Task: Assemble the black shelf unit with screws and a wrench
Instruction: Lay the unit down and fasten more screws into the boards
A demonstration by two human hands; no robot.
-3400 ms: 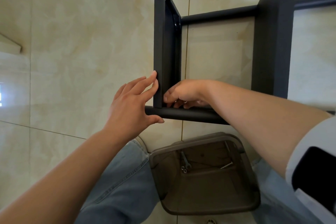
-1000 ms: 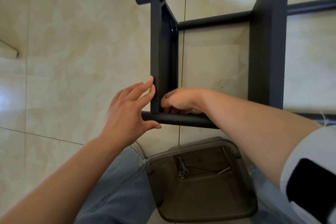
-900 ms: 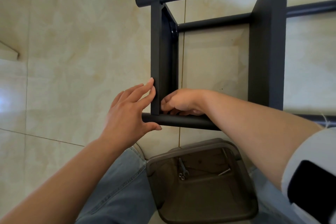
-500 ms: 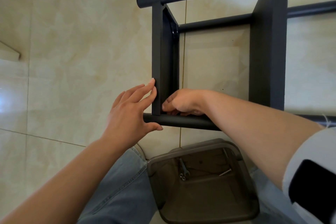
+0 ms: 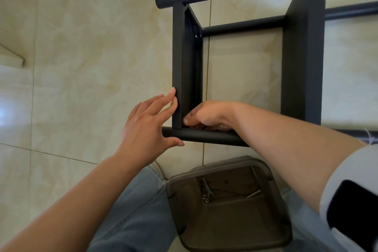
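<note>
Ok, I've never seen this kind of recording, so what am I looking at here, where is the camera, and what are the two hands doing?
There is no machine: a person wears a camera on the head, looking down at their own arms. A black shelf frame lies on a tiled floor. The left hand rests with straight fingers against the flat bar, its thumb under the near tube. The right hand reaches inside that corner with curled fingers; what they pinch is hidden, possibly a screw. Below, between the knees, a brown bin holds a small wrench and a loose screw.
</note>
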